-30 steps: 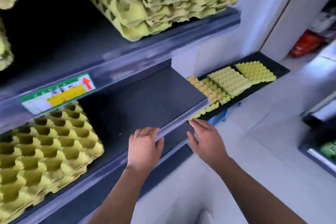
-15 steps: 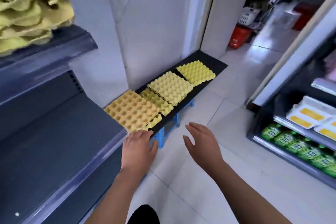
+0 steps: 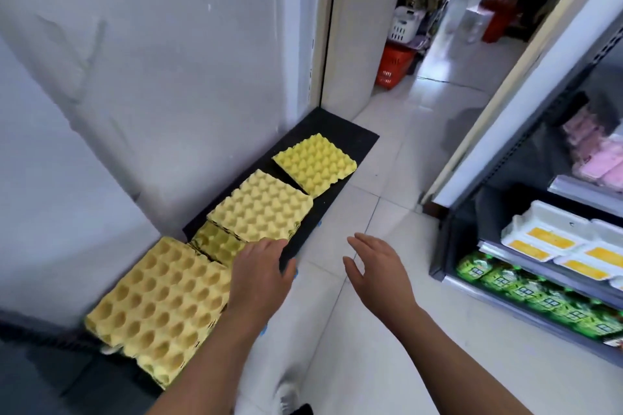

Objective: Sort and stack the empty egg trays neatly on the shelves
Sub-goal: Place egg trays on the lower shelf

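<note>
Along the wall, four egg trays [image 3: 263, 209] run from eight o'clock toward twelve, the far ones on a black board [image 3: 357, 141]. The left hand [image 3: 259, 280], fingers loosely straight and holding nothing, is over the two-o'clock corner of the nearest tray [image 3: 158, 307], perhaps touching it. The right hand [image 3: 377, 276] hangs spread and empty at its three o'clock.

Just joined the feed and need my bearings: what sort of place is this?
Most likely a small grocery shop: a display case holding green packets, a red shopping basket farther back, and egg trays laid along the wall.
</note>
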Available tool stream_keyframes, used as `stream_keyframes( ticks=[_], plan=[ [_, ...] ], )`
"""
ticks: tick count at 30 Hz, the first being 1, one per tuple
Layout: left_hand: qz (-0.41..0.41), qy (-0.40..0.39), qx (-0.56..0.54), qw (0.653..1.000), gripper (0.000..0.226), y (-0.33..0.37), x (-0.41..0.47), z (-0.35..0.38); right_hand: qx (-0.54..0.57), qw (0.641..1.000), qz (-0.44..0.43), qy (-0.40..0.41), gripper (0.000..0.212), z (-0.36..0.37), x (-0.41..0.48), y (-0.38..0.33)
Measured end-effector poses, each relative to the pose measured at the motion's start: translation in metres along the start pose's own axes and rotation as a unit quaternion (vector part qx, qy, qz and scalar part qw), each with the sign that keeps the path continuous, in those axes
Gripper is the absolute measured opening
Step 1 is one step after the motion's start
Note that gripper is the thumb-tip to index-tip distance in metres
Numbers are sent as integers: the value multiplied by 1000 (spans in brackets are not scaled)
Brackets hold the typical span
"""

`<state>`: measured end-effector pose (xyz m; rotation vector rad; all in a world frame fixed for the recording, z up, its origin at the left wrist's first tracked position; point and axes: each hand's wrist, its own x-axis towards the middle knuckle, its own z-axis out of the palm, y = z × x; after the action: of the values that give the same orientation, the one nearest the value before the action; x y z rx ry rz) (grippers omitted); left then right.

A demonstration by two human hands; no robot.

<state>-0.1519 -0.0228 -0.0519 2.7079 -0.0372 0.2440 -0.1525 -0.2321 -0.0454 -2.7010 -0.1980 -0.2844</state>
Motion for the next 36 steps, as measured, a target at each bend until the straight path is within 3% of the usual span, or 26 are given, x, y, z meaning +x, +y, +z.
stream_keyframes(
  ticks=[12, 22, 31, 36],
  plan=[
    [-22, -43, 4, 999, 30, 35, 185, 87, -3, 1000, -16, -21, 35, 33, 184, 104],
    [-195, -91, -16, 977, 44, 58, 320, 171, 15, 990, -43, -133, 38, 80, 350, 208],
    [-321, -151, -57, 933, 49, 6, 417, 249, 26, 973, -42, -227, 39, 179, 467, 247],
    [-380, -195, -105, 898, 57, -29, 457, 307, 26, 953, 3, -302, 48, 249, 516, 270]
  ],
)
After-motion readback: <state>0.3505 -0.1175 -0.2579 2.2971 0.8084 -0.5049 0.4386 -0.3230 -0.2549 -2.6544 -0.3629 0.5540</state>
